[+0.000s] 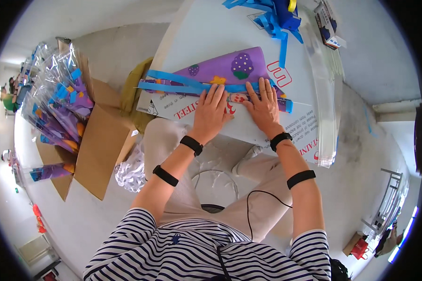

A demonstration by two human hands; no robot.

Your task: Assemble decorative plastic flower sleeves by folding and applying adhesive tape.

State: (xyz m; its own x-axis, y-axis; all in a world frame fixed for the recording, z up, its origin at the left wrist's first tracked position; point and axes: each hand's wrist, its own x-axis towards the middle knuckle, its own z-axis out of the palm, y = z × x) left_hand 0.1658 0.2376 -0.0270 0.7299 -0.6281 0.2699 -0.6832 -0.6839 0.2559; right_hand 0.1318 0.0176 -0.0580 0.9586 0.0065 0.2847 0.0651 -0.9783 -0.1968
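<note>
A purple piece of printed material [220,63], patterned with berries and orange flowers, lies on the white board-topped table [286,122] in front of me. Its near edge looks folded or rolled, and a blue strip [166,87] runs along that edge, with loose ends at the left. My left hand [210,114] presses on the near edge with its fingers stretched forward. Beside it my right hand [264,108] lies flat over the same edge, fingers extended and thumb toward the left hand. What is under both palms is hidden.
Blue strips [269,21] and a blue tape dispenser [287,18] lie at the table's far side. Clear plastic sleeves [324,107] hang along its right edge, near a small box [327,25]. At left, a cardboard box [101,145] holds several purple items in clear wrapping [63,110].
</note>
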